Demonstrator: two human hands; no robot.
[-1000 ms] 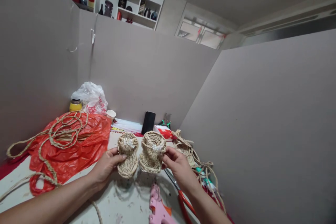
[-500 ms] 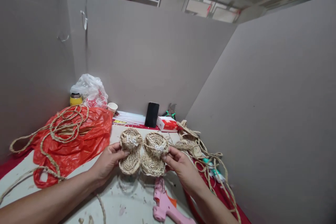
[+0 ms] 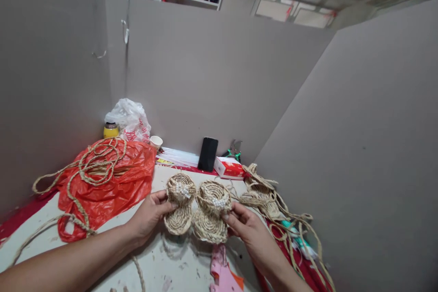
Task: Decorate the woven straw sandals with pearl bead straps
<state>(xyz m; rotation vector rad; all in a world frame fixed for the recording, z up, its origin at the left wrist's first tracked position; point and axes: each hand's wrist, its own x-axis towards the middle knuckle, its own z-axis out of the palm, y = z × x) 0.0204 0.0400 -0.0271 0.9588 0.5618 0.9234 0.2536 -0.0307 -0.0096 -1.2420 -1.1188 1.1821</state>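
Head view: low in the middle of the frame, the left hand (image 3: 149,216) pinches the left sandal (image 3: 179,204) by its edge, thumb on top and fingers closed beneath. The right hand (image 3: 249,229) grips the right sandal (image 3: 211,211) the same way, thumb near its pearl strap. The two small woven sandals are held just above the table (image 3: 178,273), side by side and touching or nearly so, soles tilted towards the camera. To compare them well, I judge it best to keep both level, heels lined up, with light pressure only at the rims so the weave and pearls are not crushed. At left lies a red bag (image 3: 112,182) with rope (image 3: 92,169) coiled on it. A pink glue gun (image 3: 222,273) sits at the bottom edge, and a phone (image 3: 208,154) leans on the back wall.
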